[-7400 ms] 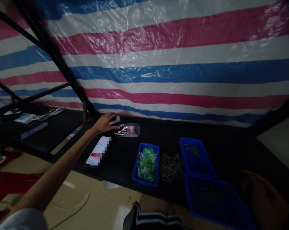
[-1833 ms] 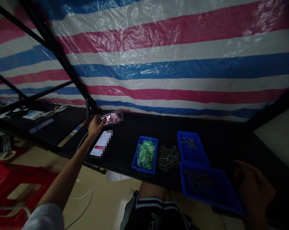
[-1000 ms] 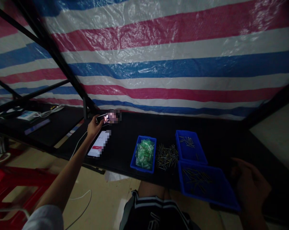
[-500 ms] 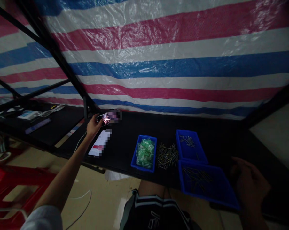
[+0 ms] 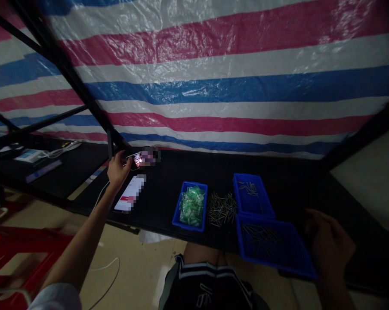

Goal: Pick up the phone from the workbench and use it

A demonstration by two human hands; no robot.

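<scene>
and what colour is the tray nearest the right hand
Blue; the tray shows best in the head view, the only one here.

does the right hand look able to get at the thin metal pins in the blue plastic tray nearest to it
Probably yes: the right hand is beside the blue plastic tray, whose top is open, and only its side wall seems to stand before the thin metal pins.

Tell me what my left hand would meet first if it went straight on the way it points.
First, the far phone, which your left hand is touching; beyond it, probably the striped sheet, though depth there is hard to judge.
</scene>
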